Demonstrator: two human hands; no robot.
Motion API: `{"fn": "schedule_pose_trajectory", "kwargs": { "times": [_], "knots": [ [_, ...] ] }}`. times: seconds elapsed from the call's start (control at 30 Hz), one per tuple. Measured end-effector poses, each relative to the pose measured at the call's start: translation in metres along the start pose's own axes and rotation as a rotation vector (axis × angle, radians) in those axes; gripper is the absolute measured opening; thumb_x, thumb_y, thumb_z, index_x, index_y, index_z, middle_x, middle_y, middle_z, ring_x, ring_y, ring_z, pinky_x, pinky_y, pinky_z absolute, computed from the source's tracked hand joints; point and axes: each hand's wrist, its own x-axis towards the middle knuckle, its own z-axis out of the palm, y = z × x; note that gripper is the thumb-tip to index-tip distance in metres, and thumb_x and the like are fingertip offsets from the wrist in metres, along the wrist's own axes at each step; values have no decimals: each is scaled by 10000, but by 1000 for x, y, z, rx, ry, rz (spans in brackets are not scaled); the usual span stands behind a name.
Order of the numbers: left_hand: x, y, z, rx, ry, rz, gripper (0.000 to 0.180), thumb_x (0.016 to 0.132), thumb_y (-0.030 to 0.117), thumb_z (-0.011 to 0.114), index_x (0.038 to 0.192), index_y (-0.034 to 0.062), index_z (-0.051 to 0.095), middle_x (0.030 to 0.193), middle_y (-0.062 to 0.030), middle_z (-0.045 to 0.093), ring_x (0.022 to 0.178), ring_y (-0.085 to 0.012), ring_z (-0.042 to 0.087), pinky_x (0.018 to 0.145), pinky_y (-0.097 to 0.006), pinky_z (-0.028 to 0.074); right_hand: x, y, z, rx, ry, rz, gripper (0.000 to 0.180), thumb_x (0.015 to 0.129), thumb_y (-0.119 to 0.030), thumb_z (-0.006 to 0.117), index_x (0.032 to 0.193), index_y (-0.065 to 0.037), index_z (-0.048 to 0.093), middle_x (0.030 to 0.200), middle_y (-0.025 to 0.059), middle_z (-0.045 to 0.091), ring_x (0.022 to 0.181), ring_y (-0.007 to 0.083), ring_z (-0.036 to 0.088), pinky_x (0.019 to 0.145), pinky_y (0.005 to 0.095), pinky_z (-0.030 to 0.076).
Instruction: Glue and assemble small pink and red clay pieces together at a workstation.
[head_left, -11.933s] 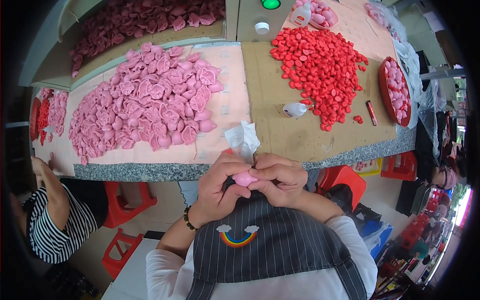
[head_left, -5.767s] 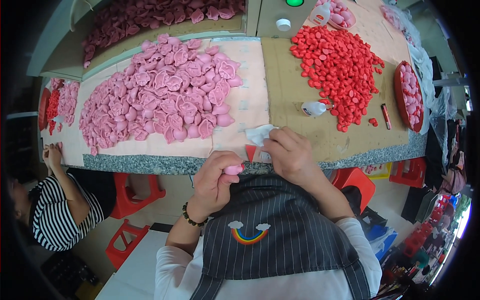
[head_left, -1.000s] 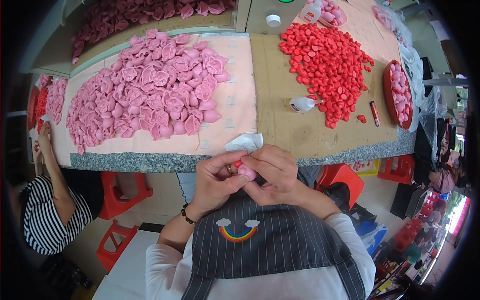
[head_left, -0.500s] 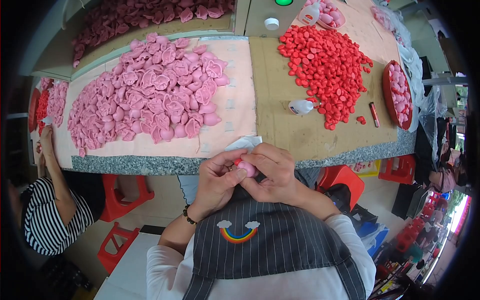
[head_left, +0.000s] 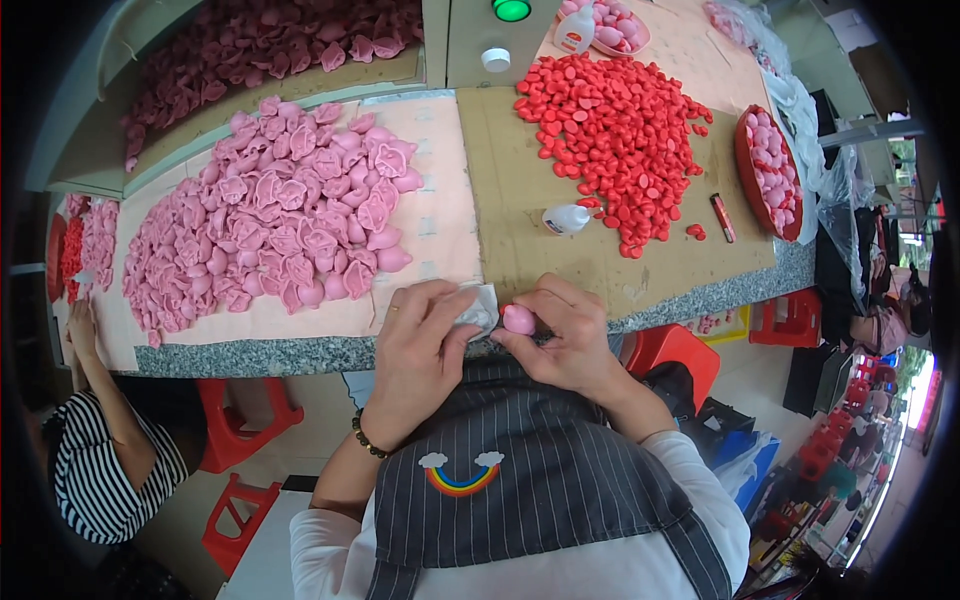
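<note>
Just over the front edge of the table, my right hand point(head_left: 574, 332) pinches a small pink rounded rubber piece point(head_left: 520, 320) with a bit of red at its upper left. Beside it, my left hand point(head_left: 418, 338) has its fingers closed on a crumpled white cloth or tissue point(head_left: 484, 308). The cloth lies close to the pink piece, and I cannot tell whether they touch. Behind my left hand is a big heap of pink hollow rubber pieces point(head_left: 290, 210). Beyond my right hand lies a heap of small red caps point(head_left: 610, 130).
A white squeeze bottle point(head_left: 568, 219) lies at the red heap's near edge. To its right are a red tube-like stick point(head_left: 722, 218) and a red basin point(head_left: 746, 180) of pink and red pieces. Far left, a person in a striped top point(head_left: 110, 460) sits at the table. Red stools point(head_left: 240, 415) stand below.
My hands have moved apart. My left hand has let go of the pink piece and taken hold of the white cloth; the pink piece stays in my right hand.
</note>
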Motion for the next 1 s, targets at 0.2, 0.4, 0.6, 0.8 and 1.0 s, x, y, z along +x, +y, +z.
{"fn": "schedule_pose_trajectory", "kwargs": {
  "times": [0.2, 0.4, 0.6, 0.8, 1.0],
  "knots": [
    [2, -13, 9, 123, 6, 122, 141, 716, -63, 657, 831, 12, 626, 870, -101, 566, 730, -281, 575, 623, -351, 483, -2, 4, 3, -31, -2, -1, 251, 569, -92, 783, 678, -32, 565, 629, 82, 465, 539, 257, 529, 472, 359, 415],
    [4, 0, 14, -506, 54, -254, 81, 790, -41, 659, 847, 1, 622, 888, -74, 596, 741, -145, 595, 639, -262, 481, -4, 5, 7, -67, -35, -7, 217, 566, -52, 736, 654, -32, 538, 647, 87, 465, 552, 268, 539, 472, 363, 423],
    [1, -1, 22, -601, -86, -334, 99, 802, -40, 671, 885, -28, 619, 909, -53, 606, 768, -88, 587, 616, -199, 468, 5, -7, 8, -51, 38, -146, 242, 563, -36, 733, 777, 7, 627, 675, 88, 508, 552, 250, 536, 471, 337, 428],
    [-8, -5, 18, -754, 0, -315, 67, 863, 13, 636, 899, -39, 614, 939, -47, 623, 768, -55, 585, 595, -186, 461, 8, -15, 13, -53, 68, -209, 289, 570, -68, 780, 805, 9, 632, 681, 81, 522, 542, 235, 550, 461, 322, 431],
    [-1, -7, 11, -616, 204, -406, 166, 920, 22, 534, 1064, -44, 585, 987, -61, 635, 793, -84, 592, 691, -225, 482, 13, -19, 12, 43, 54, -199, 326, 586, -106, 813, 847, 0, 649, 704, 87, 554, 543, 223, 566, 482, 303, 454]
  ]
}}
